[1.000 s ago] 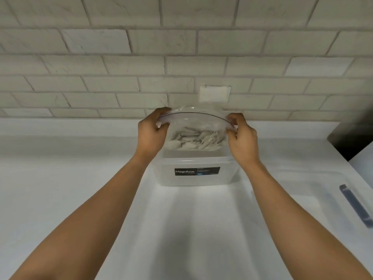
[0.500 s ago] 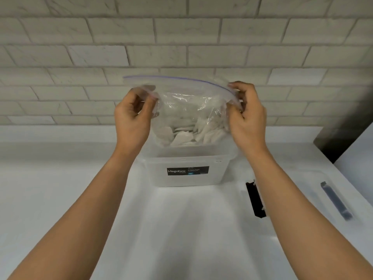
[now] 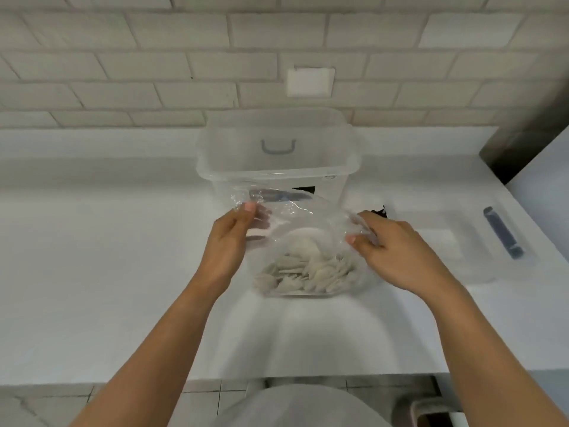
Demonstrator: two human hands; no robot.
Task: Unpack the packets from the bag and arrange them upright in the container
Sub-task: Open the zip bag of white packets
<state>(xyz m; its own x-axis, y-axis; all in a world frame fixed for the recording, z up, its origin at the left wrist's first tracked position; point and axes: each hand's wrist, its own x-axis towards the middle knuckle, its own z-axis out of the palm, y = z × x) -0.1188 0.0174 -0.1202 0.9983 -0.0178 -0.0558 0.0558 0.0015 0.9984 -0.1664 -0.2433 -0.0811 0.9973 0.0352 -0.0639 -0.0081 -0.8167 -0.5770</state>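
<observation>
A clear zip bag [image 3: 303,235] sits on the white counter in front of the container, with several pale grey packets [image 3: 304,274] heaped in its bottom. My left hand [image 3: 231,241] pinches the bag's upper left edge. On the other side, my right hand [image 3: 391,251] grips the upper right edge. The clear plastic container [image 3: 277,155] stands just behind the bag, open on top, and I see nothing inside it.
The container's clear lid [image 3: 480,241] with a dark blue clip lies flat on the counter to the right. A small black object [image 3: 379,211] lies by the container's right side. A tiled wall with a white socket plate [image 3: 310,82] backs the counter.
Both hands have lifted the bag out of the container and brought it down onto the counter in front of it. The view has tilted downward.
</observation>
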